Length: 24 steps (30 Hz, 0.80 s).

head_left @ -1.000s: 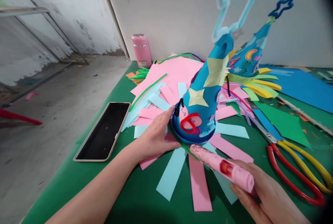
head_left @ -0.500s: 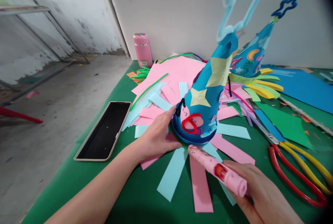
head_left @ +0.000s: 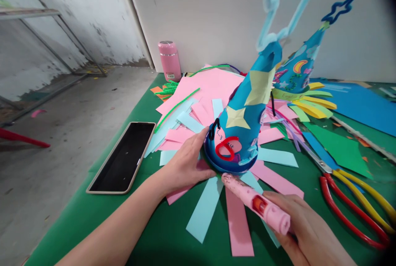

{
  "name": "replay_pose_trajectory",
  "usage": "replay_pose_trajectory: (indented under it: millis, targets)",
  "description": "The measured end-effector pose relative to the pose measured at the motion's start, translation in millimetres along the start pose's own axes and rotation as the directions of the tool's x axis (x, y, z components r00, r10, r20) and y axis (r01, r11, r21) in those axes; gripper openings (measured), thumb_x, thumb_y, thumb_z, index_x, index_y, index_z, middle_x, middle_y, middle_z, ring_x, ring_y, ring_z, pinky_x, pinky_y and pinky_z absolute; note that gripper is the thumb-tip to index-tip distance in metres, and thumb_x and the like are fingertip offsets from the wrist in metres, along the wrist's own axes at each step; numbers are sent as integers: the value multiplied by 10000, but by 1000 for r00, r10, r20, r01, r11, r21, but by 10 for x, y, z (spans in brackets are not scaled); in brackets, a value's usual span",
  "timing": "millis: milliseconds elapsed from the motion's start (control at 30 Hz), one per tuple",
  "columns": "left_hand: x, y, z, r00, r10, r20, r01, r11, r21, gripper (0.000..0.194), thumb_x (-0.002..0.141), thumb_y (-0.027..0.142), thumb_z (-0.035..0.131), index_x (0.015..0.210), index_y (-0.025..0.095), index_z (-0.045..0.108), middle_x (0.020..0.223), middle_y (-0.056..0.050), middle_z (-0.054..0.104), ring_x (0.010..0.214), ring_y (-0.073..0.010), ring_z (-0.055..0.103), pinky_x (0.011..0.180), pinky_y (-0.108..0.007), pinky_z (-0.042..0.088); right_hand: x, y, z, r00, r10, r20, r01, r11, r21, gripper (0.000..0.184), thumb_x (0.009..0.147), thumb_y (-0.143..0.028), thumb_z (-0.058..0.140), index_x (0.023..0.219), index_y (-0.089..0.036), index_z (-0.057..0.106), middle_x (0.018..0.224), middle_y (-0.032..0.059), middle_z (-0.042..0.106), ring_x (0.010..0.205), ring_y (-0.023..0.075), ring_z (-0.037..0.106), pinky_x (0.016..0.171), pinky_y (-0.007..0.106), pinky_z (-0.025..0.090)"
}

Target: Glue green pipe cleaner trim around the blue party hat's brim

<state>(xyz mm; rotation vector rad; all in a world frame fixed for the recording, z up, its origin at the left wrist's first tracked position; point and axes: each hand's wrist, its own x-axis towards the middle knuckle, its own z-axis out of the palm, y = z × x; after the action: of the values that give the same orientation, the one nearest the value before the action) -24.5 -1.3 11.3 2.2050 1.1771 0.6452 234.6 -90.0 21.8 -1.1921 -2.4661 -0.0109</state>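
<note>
A blue cone-shaped paper hat stands in the middle, slightly tilted, with pale yellow stars and a light-blue fuzzy-wire shape on top. Pink and light-blue paper strips fan out from under its base. My left hand grips the hat's lower left edge, thumb low at the front and fingers round the side. In my right hand is a pink glue gun, its nozzle end at the hat's front lower rim. Whether glue is coming out cannot be seen.
A phone lies left of the hat. Large scissors with red and yellow handles are at the right. Behind stand a pink bottle and a second decorated hat. Pink paper sheets and green fuzzy wires lie at the back.
The glue gun's nozzle has shifted very slightly left along the hat's rim. The left hand keeps its grip on the hat, and little else differs.
</note>
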Motion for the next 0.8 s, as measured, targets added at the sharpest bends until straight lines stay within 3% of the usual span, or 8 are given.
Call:
replay_pose_trajectory:
  millis: [533, 800]
  targets:
    - [-8, -16, 0, 999, 34, -16, -34, 999, -2, 982, 704, 345, 673, 1409, 273, -7, 1450, -110, 251, 1295, -302, 283, 1038, -484, 280, -53, 41, 17, 998, 47, 34, -48, 998, 36, 268, 819, -196, 393, 1086, -185, 418, 858, 63, 693, 707, 148, 670, 588, 221, 543]
    - [-7, -23, 11, 1000, 8, -19, -8, 1000, -3, 963, 689, 324, 684, 1407, 246, 47, 1436, -111, 276, 1284, -292, 303, 1032, -439, 306, -59, 43, 0, 996, 83, 33, -84, 995, 43, 245, 808, -205, 401, 1049, -193, 445, 816, 57, 694, 670, 136, 672, 565, 184, 544]
